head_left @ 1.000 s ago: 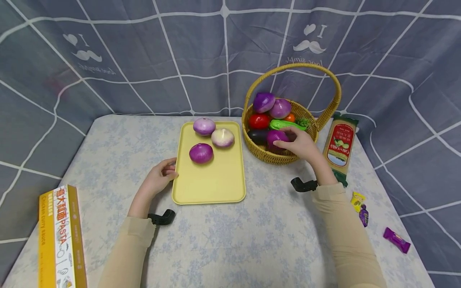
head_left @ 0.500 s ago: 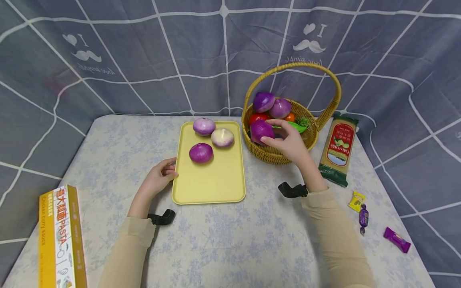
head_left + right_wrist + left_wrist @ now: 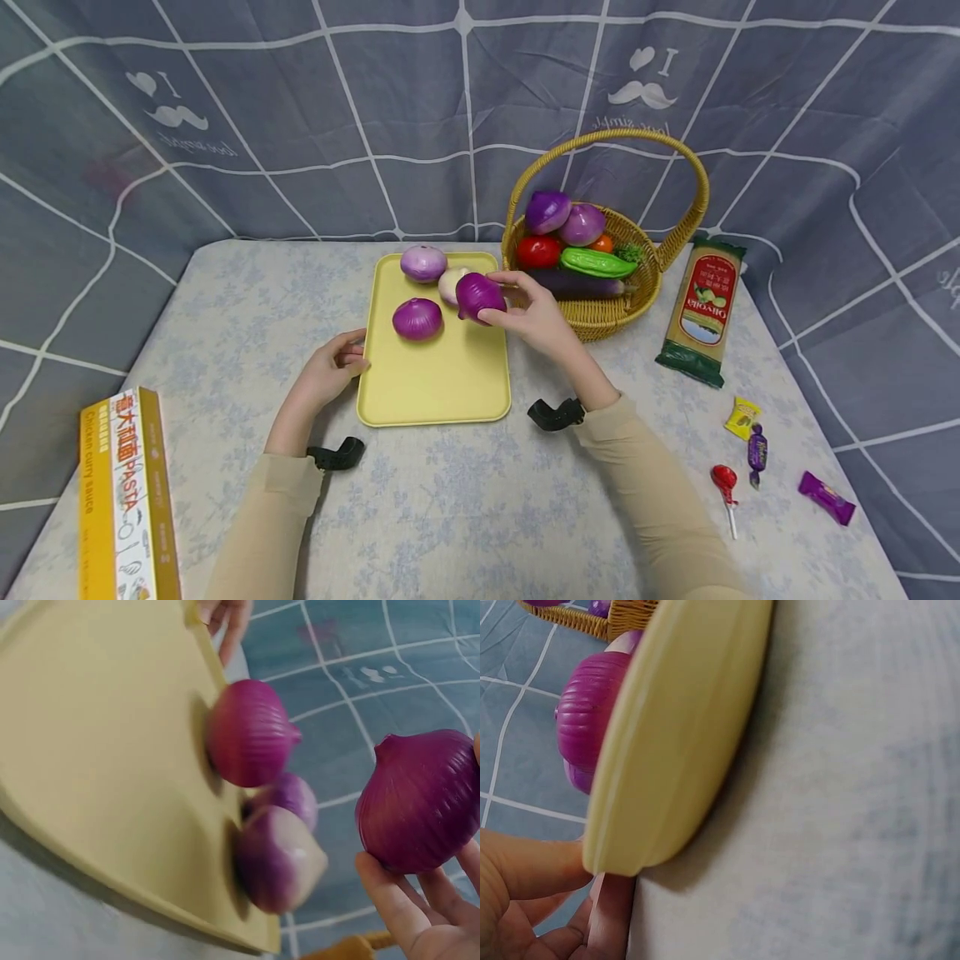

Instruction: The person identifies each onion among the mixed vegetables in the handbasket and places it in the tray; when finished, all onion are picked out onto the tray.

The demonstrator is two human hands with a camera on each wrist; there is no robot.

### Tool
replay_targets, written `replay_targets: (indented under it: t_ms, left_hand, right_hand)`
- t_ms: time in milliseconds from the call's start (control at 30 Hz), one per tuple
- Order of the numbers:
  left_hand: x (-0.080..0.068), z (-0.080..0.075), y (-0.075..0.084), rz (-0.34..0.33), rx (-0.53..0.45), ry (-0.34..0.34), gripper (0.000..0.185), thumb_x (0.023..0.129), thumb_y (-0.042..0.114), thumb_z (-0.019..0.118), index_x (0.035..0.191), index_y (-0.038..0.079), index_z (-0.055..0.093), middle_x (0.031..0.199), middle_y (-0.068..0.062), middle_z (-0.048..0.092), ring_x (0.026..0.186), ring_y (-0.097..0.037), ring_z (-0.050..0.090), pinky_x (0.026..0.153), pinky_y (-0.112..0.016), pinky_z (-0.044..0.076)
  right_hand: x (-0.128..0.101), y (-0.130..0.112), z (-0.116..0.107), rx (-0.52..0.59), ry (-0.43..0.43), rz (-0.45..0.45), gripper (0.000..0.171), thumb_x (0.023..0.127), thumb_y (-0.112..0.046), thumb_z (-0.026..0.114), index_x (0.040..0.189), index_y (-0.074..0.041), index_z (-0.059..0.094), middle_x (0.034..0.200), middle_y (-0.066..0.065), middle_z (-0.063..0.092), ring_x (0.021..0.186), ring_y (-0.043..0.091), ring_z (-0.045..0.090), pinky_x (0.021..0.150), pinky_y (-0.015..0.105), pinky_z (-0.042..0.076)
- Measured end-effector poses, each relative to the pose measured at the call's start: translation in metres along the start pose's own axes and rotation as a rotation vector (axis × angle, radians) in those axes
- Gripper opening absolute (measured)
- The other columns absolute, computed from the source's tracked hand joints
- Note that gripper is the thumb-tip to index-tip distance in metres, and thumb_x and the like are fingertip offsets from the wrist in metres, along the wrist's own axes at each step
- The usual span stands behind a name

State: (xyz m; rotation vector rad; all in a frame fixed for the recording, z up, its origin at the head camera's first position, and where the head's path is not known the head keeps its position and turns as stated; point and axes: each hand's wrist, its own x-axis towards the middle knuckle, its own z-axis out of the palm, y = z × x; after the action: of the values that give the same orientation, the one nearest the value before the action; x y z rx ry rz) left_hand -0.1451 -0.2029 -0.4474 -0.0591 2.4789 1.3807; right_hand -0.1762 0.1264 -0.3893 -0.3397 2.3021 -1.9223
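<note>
behind the held onion [image 3: 480,299] peeks a turnip [image 3: 448,286].

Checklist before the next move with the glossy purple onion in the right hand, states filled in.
1. Right hand holds the glossy purple onion: ok.
2. Grip firmness: cannot tell.
3. Left hand pinches the edge of the yellow rectangular tray: ok.
4. Held onion apart from the round white-and-purple vegetable: ok, gap shows in the right wrist view.
5. Bare space on the tray's near half: ok.
6. Held onion set on the tray: not ok, held off its surface.
</note>
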Motion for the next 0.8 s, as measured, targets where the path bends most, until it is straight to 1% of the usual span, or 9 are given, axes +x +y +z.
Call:
replay_targets:
  t_ms: [100,200,300,500,800]
  left_hand:
    - [0.000,0.000,-0.001,0.000,0.001,0.000,0.057,0.100,0.006,0.054,0.153,0.005,0.034,0.126,-0.022,0.053,0.106,-0.026,0.053,0.076,-0.020,0.047]
    - [0.001,0.000,-0.001,0.001,0.002,0.000,0.057,0.100,0.007,0.055,0.153,0.005,0.034,0.126,-0.022,0.054,0.105,-0.025,0.053,0.076,-0.020,0.047]
    - [0.001,0.000,-0.001,0.004,-0.002,-0.002,0.057,0.100,0.007,0.055,0.153,0.005,0.035,0.126,-0.022,0.054,0.104,-0.025,0.053,0.075,-0.021,0.047]
    - [0.001,-0.001,0.001,0.017,-0.009,-0.005,0.057,0.099,0.006,0.055,0.152,0.004,0.035,0.125,-0.022,0.054,0.102,-0.023,0.053,0.075,-0.019,0.047]
    - [0.000,0.000,0.001,0.007,-0.004,-0.002,0.056,0.100,0.006,0.054,0.153,0.005,0.035,0.125,-0.022,0.053,0.103,-0.023,0.052,0.075,-0.020,0.046]
  right_hand:
    - [0.001,0.007,0.010,-0.008,-0.017,0.012,0.054,0.084,-0.010,0.078,0.133,-0.007,0.056,0.137,0.010,0.053,0.123,0.031,0.058,0.097,0.038,0.052]
    - [0.001,0.014,0.018,-0.022,-0.019,0.037,0.056,0.083,-0.012,0.079,0.133,-0.007,0.056,0.138,0.009,0.051,0.126,0.030,0.056,0.100,0.041,0.051]
    - [0.000,0.019,0.024,-0.075,-0.017,0.060,0.058,0.082,-0.016,0.081,0.134,-0.009,0.056,0.137,0.008,0.051,0.128,0.030,0.055,0.100,0.041,0.051]
    - [-0.001,0.025,0.032,-0.202,-0.029,0.075,0.061,0.082,-0.024,0.082,0.136,-0.010,0.056,0.137,0.009,0.052,0.132,0.034,0.052,0.107,0.043,0.046]
    - [0.006,0.029,0.037,-0.254,-0.013,0.146,0.064,0.081,-0.028,0.082,0.136,-0.010,0.054,0.141,0.010,0.050,0.132,0.032,0.051,0.106,0.043,0.046]
